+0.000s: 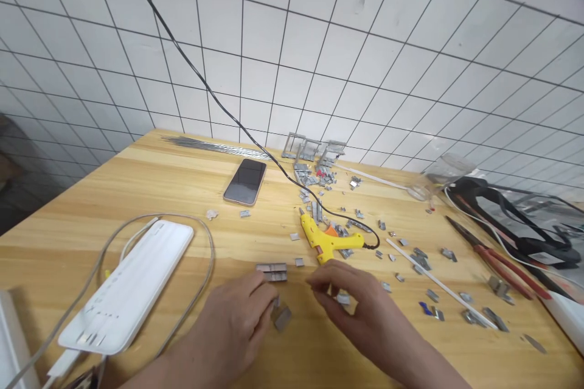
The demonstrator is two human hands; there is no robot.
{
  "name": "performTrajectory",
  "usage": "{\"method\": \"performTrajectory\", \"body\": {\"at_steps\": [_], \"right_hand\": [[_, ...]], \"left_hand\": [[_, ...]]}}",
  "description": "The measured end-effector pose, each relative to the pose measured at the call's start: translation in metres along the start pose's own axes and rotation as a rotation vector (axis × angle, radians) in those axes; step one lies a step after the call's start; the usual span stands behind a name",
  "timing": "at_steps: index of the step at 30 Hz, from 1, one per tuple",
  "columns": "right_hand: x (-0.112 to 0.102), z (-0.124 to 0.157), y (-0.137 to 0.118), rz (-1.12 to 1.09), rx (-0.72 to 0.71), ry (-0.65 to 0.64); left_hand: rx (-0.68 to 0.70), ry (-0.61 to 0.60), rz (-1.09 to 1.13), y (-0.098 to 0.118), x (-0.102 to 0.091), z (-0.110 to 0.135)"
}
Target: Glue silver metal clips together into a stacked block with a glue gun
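Small metal piece (281,317): near middle of the scene, just right of the left hand (241,310), blurred. Left fingers bent close, perhaps pinching it; cannot tell for certain. Could slip or twist from too loose a pinch. On the right hand (353,297), thumb and fingers curled; cannot tell whether anything is between the tips. Just beyond the left fingers, a grooved metal clip (272,272), easily nudged by a knuckle. Farther right, a yellow glue gun (340,241), close enough to bump, with a black cable (219,100) liable, if tugged, to drag it through loose metal scraps (422,260).
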State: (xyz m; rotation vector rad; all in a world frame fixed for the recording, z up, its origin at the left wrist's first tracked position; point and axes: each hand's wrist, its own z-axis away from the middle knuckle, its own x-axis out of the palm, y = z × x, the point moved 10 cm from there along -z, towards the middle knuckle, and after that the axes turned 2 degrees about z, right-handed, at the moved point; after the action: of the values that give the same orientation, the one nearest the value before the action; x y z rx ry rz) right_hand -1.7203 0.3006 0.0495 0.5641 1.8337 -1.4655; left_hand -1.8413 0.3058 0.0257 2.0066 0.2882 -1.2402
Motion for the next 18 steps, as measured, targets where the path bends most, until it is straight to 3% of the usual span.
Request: {"method": "performTrajectory", "body": {"at_steps": [3, 8, 18], "right_hand": [[-0.005, -0.001, 0.003, 0.139, 0.113, -0.039], [0.034, 0.001, 0.007, 0.268, 0.172, -0.281], [0.063, 0.002, 0.012, 0.142, 0.105, -0.278]], "left_hand": [[-0.023, -0.076, -0.013, -0.001, 0.008, 0.000], [-0.115, -0.154, -0.045, -0.007, 0.008, 0.001], [-0.231, -0.252, -0.028, -0.020, 0.019, 0.002]]}}
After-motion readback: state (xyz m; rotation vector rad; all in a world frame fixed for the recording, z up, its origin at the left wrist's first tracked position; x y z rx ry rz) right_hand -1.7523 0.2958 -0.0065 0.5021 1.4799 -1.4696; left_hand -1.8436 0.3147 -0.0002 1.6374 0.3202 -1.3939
